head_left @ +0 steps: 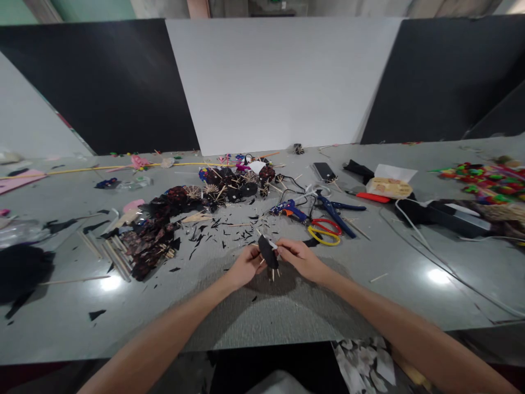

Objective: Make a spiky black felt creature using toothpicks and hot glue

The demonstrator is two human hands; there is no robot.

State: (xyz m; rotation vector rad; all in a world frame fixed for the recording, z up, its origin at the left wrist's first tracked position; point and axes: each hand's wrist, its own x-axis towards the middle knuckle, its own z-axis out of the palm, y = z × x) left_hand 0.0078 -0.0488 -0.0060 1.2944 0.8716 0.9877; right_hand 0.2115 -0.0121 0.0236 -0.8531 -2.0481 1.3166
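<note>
Above the near middle of the table, my left hand (245,266) is closed on a black disc (268,252) with pale thin sticks poking out of its edges. The disc is tilted, and several stick ends point down toward me. My right hand (298,258) pinches a small white stick-like piece (272,244) against the disc's right side; its exact kind is too small to tell. Just beyond my hands lie scattered black scraps (200,238). Behind them is a pile of dark discs with radiating sticks (211,189).
Right of centre lie a blue glue gun (289,209), scissors with red and yellow handles (325,232), blue pliers (334,213) and a phone (324,171). A red cutter (372,197) and cables are farther right. Wooden sticks (116,257) lie left. A white panel (283,82) stands behind.
</note>
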